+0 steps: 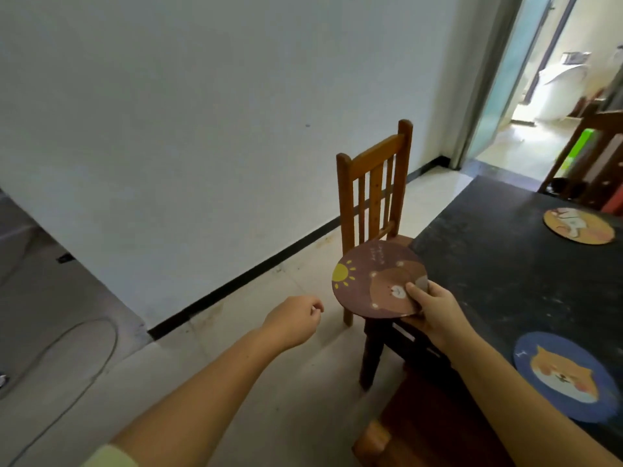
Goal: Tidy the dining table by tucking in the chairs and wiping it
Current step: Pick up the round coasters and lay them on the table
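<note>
My right hand (433,310) grips a round brown placemat (371,281) with a sun and a bear printed on it, held in the air just off the left edge of the dark dining table (499,264). My left hand (293,318) hovers over the floor with its fingers loosely curled and nothing in it. A wooden chair (374,183) stands at the table's left side, its seat partly under the tabletop. Another wooden chair (418,429) sits close below me at the near edge.
Two more round placemats lie on the table: a blue one with a dog (566,375) near me and an orange one (578,225) farther off. A white wall (202,112) runs along the left. An open doorway (526,96) is at the far right. Another chair (586,163) stands beyond the table.
</note>
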Tool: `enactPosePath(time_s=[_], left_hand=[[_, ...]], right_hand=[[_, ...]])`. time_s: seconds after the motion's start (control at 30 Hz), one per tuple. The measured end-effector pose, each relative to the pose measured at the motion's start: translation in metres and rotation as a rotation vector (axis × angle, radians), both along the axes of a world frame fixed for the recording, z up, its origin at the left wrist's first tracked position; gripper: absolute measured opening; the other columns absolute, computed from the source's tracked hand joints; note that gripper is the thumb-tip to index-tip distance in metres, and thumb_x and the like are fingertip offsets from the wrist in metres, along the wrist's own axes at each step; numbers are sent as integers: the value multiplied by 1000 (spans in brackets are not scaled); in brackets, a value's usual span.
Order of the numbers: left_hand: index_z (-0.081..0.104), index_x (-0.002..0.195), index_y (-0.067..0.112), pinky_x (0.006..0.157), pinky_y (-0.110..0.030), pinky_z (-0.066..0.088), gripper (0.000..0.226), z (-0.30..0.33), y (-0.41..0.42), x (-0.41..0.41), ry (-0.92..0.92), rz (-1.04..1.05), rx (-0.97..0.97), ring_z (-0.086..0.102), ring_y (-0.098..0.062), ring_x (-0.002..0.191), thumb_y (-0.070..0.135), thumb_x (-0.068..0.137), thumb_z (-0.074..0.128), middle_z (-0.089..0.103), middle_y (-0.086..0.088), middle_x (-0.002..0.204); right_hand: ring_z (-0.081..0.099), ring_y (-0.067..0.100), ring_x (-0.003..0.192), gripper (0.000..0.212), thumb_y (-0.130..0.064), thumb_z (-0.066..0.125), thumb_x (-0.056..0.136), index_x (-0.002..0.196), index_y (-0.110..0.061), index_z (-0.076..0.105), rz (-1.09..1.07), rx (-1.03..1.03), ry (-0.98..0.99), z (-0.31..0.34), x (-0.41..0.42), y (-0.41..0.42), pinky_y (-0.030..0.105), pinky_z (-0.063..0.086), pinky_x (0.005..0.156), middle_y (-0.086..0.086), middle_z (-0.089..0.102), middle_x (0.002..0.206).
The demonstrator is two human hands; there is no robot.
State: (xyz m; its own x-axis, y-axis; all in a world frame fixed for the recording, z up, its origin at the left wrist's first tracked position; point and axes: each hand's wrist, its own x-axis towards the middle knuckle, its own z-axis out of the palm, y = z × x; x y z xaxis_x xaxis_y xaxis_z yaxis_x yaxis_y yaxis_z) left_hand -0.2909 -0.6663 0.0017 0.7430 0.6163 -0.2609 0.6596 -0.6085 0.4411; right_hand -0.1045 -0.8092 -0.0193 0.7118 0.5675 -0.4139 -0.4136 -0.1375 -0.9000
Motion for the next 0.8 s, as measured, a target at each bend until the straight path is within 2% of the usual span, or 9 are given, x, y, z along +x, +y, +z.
enactPosePath(time_s=[0.1,0.27,0.3,0.4,0.43,0.57,0.7,0.8], left_hand=[[59,120,17,82,-26,47,31,-10,28,33,23,-117,-11,58,-14,97,22,99,37,63,-3,117],[62,113,19,88,-32,51,28,-24,80,84,17,-334,-16,59,-16,99,23,98,39,64,-2,111],[63,112,19,88,-33,51,27,-25,91,93,14,-370,-18,60,-16,98,23,97,40,64,-1,109],[63,108,19,86,-34,53,25,-28,121,118,30,-487,-26,61,-15,93,24,97,41,65,0,103],[63,108,19,86,-34,54,24,-30,127,126,35,-515,-30,61,-15,92,24,97,42,65,0,102],[62,111,19,86,-32,54,23,-43,140,161,56,-618,-83,61,-16,93,24,98,44,64,0,102],[60,112,20,85,-31,55,22,-62,135,198,78,-726,-145,61,-14,89,23,98,45,63,1,101],[58,117,21,87,-39,54,25,-76,127,232,98,-783,-155,62,-19,94,25,98,43,64,-2,107]], right_hand=[[65,26,89,20,-15,52,96,114,-11,59,-104,-33,-5,-8,12,13,40,55,69,9,68,100],[64,21,79,18,-14,52,96,112,-10,59,-281,-51,-59,-6,26,36,28,53,53,7,67,92],[63,21,79,16,-14,51,96,110,-11,59,-312,-50,-64,-3,29,41,29,54,54,7,66,91],[63,27,86,21,-13,52,95,114,-7,58,-430,-58,-28,-4,36,53,46,56,74,11,66,96],[63,28,86,21,-12,52,95,115,-6,58,-459,-66,-15,-5,38,55,47,56,74,12,65,97],[60,21,73,15,-9,50,96,109,-8,57,-574,-110,2,-6,47,56,29,53,47,8,63,87],[57,18,71,13,-10,49,96,106,-10,57,-673,-142,6,-13,71,49,23,51,40,5,60,84],[57,17,72,13,-10,49,96,108,-11,56,-731,-157,27,-22,104,47,21,50,39,5,59,85]])
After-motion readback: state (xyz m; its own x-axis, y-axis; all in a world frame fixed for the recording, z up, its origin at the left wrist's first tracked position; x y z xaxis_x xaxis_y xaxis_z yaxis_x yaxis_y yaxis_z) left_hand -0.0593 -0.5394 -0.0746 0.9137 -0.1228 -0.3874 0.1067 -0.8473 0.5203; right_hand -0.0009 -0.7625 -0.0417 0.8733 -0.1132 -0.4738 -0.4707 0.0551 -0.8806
